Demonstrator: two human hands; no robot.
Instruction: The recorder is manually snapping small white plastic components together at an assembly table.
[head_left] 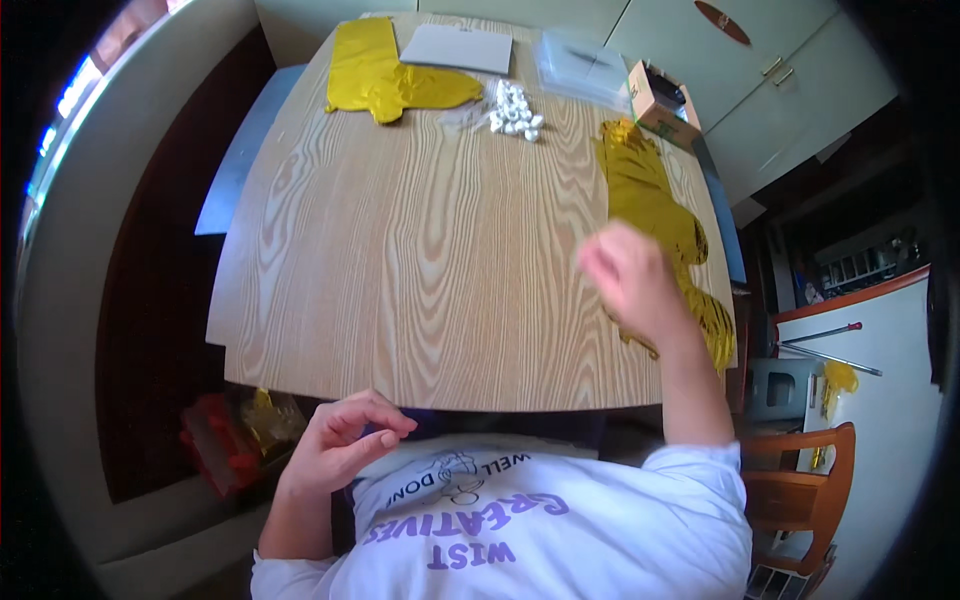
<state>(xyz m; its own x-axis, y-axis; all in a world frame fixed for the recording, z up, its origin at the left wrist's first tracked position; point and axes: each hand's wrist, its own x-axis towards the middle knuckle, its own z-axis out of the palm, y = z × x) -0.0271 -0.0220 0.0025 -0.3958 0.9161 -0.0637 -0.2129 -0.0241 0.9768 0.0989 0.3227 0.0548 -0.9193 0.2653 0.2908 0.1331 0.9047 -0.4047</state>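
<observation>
My left hand (350, 436) is just off the table's near edge, in front of my shirt. Its fingers are curved, the thumb stands apart from them, and nothing shows in between. Farther right, my right hand (630, 272) is raised above the table beside a crumpled gold foil piece (640, 185). Motion blurs its bent fingers, so whether they hold anything is unclear. This foil runs along the table's right side, partly hidden by my hand and forearm. A second, flatter gold foil piece (365, 70) lies at the far left.
Small white lumps (514, 112) are heaped near the far edge of the wooden table (430, 260). Around them are a pale flat box (457, 48), clear plastic sleeves (580, 68) and an open carton (663, 103) with dark contents. A wooden chair (810, 480) stands at right.
</observation>
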